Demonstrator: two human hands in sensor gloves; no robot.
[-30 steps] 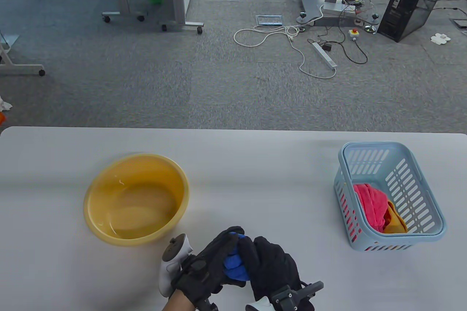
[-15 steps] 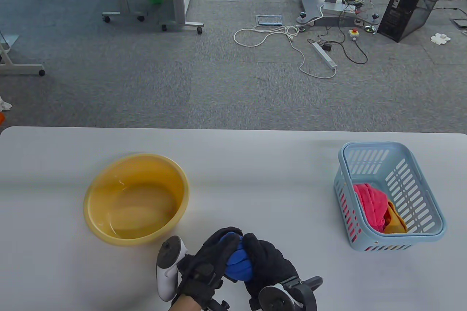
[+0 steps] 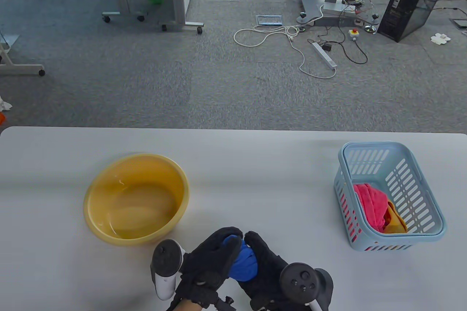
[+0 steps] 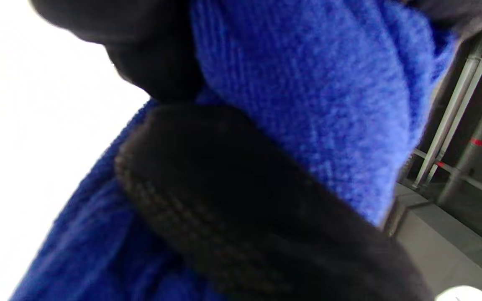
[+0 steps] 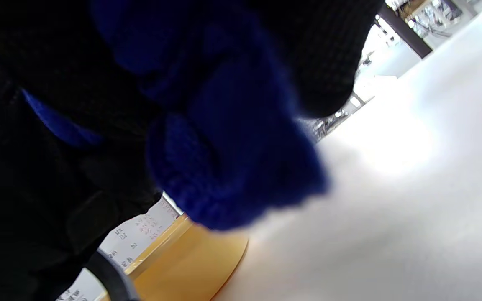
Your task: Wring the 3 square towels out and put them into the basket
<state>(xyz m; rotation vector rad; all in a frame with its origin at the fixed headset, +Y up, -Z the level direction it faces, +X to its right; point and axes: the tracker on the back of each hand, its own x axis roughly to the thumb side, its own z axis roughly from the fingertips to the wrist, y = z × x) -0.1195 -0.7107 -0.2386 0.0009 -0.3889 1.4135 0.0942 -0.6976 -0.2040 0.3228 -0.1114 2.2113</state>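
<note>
Both hands [image 3: 239, 265] around bunched, twisted blue towel [image 3: 243, 265], near edge.

table view: looked down from above the table's [image 3: 255, 165] near edge, facing the far floor
wrist views: both sat super close on the blue towel [image 4: 316, 96], shared with the top cam

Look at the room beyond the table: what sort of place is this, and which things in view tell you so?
Probably a lab or office workspace, not a home. The floor is grey carpet tile, a black computer tower stands on it among loose cables and a power strip, and wheeled frames stand at the back.
</note>
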